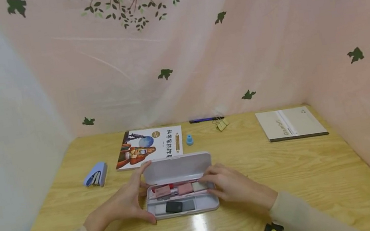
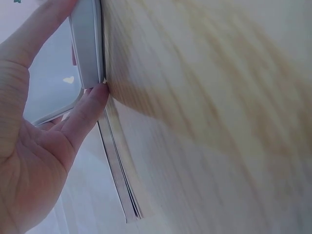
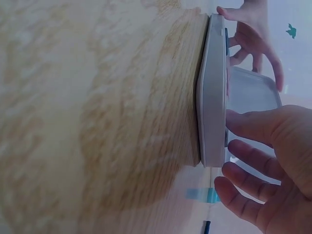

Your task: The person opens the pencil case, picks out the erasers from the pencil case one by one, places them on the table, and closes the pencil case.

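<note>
Two hands framed an open white pencil case (image 1: 181, 190) at the near middle of the wooden desk (image 1: 306, 169), its lid (image 1: 177, 168) standing up behind the tray. Far left lay a pale blue stapler (image 1: 96, 175), with a picture book (image 1: 150, 151) behind the case; further right sat a small blue cap (image 1: 189, 140), a dark pen (image 1: 204, 119), a cluster of binder clips (image 1: 221, 124) and a grey notebook (image 1: 291, 123). The left hand (image 1: 126, 201) cupped the case's left end, fingers fairly straight and spread: a fingertip reached up to the lid's left corner while the thumb pressed the tray's front corner, which the left wrist view confirmed as touching, not curled round. Inside the tray sat pink erasers (image 1: 174, 190) in the back row and a black block (image 1: 174, 207) in the front. The right hand (image 1: 230, 187) rested against the case's right end, fingers loosely extended, tips on the rim near the pale eraser (image 1: 199, 186); the right wrist view showed them lying along the edge without pinching anything. Handling the lid well would seem to call for even pressure from both ends, with the tray pinned flat by the thumb so that the contents do not shift, and fingertips kept off the rim where lid meets tray.
</note>
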Demonstrator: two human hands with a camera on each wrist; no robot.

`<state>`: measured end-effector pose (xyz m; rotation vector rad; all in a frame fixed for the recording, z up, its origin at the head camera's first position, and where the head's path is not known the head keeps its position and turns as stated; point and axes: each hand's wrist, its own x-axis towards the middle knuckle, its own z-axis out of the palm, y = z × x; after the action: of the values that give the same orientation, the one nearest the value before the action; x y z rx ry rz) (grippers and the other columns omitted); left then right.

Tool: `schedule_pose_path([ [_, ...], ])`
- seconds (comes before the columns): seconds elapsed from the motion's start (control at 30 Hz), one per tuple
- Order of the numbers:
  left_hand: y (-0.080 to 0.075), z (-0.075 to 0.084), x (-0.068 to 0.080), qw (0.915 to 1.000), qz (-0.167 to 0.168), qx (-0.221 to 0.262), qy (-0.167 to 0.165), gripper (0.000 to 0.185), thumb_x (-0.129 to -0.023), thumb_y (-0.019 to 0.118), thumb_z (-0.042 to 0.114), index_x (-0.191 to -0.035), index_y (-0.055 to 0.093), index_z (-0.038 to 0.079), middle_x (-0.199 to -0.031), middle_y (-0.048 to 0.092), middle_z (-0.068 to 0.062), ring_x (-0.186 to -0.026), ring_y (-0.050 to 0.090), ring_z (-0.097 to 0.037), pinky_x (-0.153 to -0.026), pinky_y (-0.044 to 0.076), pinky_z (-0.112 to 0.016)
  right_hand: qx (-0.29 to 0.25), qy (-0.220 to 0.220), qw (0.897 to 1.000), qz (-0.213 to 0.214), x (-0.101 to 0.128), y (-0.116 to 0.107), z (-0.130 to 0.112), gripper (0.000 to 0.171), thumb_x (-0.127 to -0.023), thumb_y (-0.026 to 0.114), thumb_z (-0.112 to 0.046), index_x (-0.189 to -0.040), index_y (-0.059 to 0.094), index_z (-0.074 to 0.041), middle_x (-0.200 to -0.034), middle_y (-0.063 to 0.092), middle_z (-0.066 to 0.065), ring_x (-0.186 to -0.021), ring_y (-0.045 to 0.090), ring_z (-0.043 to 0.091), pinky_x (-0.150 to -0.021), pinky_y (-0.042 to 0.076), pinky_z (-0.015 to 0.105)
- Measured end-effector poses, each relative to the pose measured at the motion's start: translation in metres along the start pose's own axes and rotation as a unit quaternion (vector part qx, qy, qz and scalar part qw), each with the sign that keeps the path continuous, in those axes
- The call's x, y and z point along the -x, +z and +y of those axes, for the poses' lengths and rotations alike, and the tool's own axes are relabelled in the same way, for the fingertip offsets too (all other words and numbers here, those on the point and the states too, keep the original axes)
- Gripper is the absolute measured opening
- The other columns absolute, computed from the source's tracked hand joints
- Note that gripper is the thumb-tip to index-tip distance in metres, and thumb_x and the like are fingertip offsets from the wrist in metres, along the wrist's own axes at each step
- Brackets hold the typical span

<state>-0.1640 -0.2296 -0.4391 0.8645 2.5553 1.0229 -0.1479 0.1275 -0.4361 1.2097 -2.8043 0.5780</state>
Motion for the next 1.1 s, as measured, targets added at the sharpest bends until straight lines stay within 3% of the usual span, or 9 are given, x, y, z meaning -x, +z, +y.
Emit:
schedule_pose_path([
  [0.5,0.0012,-0.0022,-0.0030,1.0000,0.000,0.000,-0.004,0.146,-0.059,0.096,0.053,-0.162,-0.003,0.027,-0.157,0.023,-0.018,-0.116,0.061,-0.022,-0.101,0.049,-0.052,-0.003,0.022,1.000,0.000,-0.0028,0.0014,0.0006,0.031,-0.090,0.078,-0.013,-0.120,0.074,-0.008,-0.115,0.069,0.006,-0.106,0.063,0.021,-0.093,0.055,0.037],
  [0.73,0.0023,-0.0028,-0.0020,1.0000,-0.005,0.002,-0.007,0.145,-0.059,0.096,0.052,-0.161,-0.005,0.033,-0.159,0.020,-0.017,-0.116,0.061,-0.021,-0.101,0.050,-0.051,0.001,0.015,1.000,0.003,-0.0019,0.0024,0.0016,0.030,-0.089,0.079,-0.012,-0.119,0.074,-0.008,-0.115,0.068,0.004,-0.106,0.063,0.020,-0.093,0.055,0.036],
  [1.1,0.0010,-0.0023,-0.0028,0.9999,-0.010,0.009,-0.009,0.145,-0.060,0.096,0.050,-0.162,-0.003,0.025,-0.160,0.018,-0.016,-0.118,0.061,-0.023,-0.102,0.049,-0.050,0.010,0.029,1.000,0.001,-0.0045,0.0050,0.0022,0.031,-0.087,0.081,-0.013,-0.117,0.075,-0.007,-0.111,0.068,0.005,-0.102,0.064,0.020,-0.089,0.057,0.037],
])
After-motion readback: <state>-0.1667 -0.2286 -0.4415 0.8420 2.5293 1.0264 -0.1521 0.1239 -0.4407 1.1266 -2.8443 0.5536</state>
